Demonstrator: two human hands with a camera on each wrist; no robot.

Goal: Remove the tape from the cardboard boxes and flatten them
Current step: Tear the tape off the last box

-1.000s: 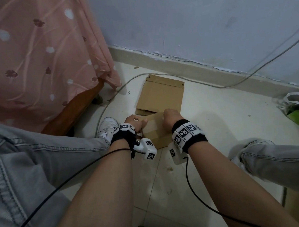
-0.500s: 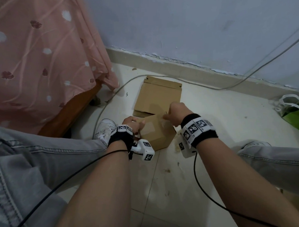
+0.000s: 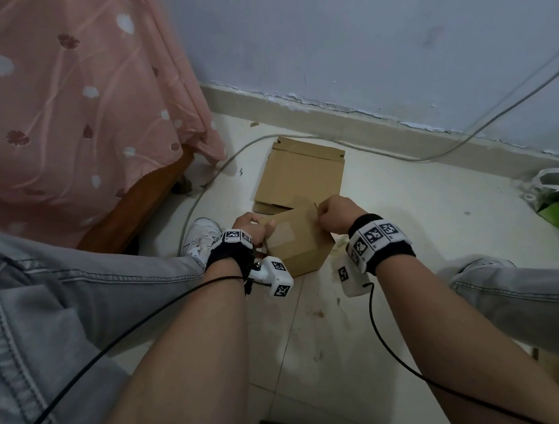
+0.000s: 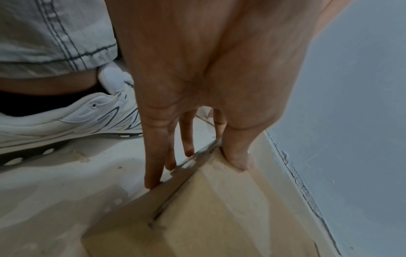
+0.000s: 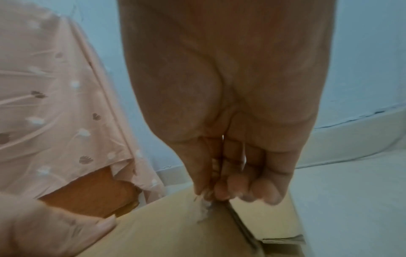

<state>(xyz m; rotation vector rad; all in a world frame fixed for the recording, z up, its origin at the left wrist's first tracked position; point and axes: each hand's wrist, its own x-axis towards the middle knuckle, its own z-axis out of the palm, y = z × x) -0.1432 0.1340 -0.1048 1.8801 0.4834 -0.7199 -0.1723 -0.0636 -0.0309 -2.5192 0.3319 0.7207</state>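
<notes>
A small brown cardboard box [image 3: 300,243] [image 4: 219,217] [image 5: 175,231] stands on the floor between my feet, clear tape across its top. My left hand [image 3: 251,227] [image 4: 197,163] holds its left edge, thumb on top and fingers [image 4: 153,165] down the side. My right hand [image 3: 334,214] [image 5: 222,194] is at the box's far right top edge, its fingertips pinching a crumpled end of clear tape [image 5: 204,207]. Behind the box a flattened cardboard box [image 3: 302,175] lies on the floor.
A bed with a pink flowered sheet [image 3: 75,108] stands at the left. A grey cable [image 3: 397,157] runs along the floor by the wall's skirting. A green bag with white handles [image 3: 556,196] sits at the right. My white shoes [image 3: 199,237] flank the box.
The box has turned and tilted so one corner faces me. My right hand has moved right and away along the top, drawing tape off. The left hand stays on the left edge.
</notes>
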